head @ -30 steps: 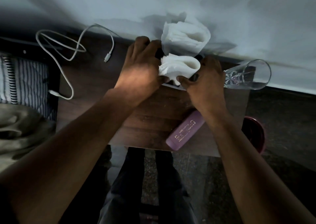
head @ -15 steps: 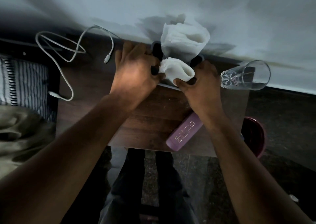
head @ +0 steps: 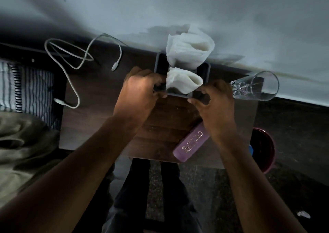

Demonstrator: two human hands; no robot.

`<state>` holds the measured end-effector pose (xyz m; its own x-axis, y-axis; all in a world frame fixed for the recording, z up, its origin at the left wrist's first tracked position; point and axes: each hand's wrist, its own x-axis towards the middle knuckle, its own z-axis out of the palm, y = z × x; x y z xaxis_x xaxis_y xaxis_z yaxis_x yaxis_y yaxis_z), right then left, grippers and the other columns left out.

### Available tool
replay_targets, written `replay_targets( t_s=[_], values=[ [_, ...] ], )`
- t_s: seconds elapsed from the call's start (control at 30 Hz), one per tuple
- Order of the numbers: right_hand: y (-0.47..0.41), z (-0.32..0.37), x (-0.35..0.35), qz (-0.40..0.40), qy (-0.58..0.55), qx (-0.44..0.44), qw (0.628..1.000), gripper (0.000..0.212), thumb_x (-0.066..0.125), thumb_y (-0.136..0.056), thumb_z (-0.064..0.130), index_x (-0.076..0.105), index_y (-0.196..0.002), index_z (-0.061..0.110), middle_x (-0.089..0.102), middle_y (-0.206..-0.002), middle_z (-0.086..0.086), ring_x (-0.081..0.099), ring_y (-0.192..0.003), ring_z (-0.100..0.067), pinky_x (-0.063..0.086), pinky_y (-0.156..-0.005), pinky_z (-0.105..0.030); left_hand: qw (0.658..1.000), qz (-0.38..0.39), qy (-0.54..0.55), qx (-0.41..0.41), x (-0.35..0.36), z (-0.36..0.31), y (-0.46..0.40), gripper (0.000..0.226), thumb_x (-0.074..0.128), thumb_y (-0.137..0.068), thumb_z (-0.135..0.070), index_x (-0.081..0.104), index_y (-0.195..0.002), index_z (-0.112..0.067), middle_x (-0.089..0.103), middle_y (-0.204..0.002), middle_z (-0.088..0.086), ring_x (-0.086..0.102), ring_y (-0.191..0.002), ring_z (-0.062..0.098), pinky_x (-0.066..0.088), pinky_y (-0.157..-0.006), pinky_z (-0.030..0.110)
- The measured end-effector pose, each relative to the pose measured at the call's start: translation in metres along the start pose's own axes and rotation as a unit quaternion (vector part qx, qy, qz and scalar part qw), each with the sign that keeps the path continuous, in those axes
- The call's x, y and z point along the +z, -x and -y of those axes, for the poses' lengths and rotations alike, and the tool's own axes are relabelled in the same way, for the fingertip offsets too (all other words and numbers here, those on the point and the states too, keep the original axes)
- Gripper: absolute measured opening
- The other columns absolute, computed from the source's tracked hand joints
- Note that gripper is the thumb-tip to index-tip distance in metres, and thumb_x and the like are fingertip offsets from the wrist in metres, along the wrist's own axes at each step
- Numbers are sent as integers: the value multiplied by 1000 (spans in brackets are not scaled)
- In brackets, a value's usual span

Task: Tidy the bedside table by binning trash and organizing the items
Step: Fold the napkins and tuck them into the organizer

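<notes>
A dark grey holder (head: 206, 72) stands at the back of the wooden bedside table (head: 99, 111), against the wall. White tissues (head: 188, 52) stick up out of it, with a smaller folded bunch (head: 184, 82) in its near part. My left hand (head: 140, 92) grips the holder's near left corner. My right hand (head: 215, 101) pinches its near right corner. A purple case (head: 191, 144) lies at the table's front edge under my right wrist.
A white charging cable (head: 74, 61) lies looped on the table's left part. A clear glass (head: 256, 87) stands at the back right corner. A dark red bin (head: 263, 149) sits on the floor to the right. Striped and olive bedding (head: 21, 122) lies left.
Both hands have slid back from the tissues to the holder's near corners, so more of the holder shows. The holder now sits against the wall.
</notes>
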<state>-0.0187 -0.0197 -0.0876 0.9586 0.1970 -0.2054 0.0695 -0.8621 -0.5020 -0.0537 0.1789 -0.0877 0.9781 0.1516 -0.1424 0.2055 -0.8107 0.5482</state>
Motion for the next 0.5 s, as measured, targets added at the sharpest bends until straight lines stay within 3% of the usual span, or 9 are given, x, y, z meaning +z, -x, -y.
replay_targets(
  t_s=[0.27,0.4,0.5],
  values=[
    [-1,9,-5,-8,-15,5,1000,36,86,-72,24,68,-102,18,55,-106,-4,56,-101,-22,47,-87,-30,1000,-17,7,-2,-2,-2,2,36,86,-65,-22,76,-99,-13,72,-95,10,59,-96,36,51,-82,42],
    [26,38,1,-118,-28,57,991,16,68,-78,8,64,-88,18,58,-97,-3,56,-85,-13,32,-74,-14,996,-62,52,-32,-13,4,18,42,87,-67,-26,75,-106,-15,71,-97,7,62,-96,31,51,-83,38],
    [49,79,23,-132,-54,58,988,21,59,-78,4,60,-87,22,54,-91,5,49,-80,-6,39,-74,-23,992,-86,70,-55,-23,20,36,32,83,-76,-31,74,-105,-21,72,-93,0,62,-86,23,48,-80,30]
  ],
)
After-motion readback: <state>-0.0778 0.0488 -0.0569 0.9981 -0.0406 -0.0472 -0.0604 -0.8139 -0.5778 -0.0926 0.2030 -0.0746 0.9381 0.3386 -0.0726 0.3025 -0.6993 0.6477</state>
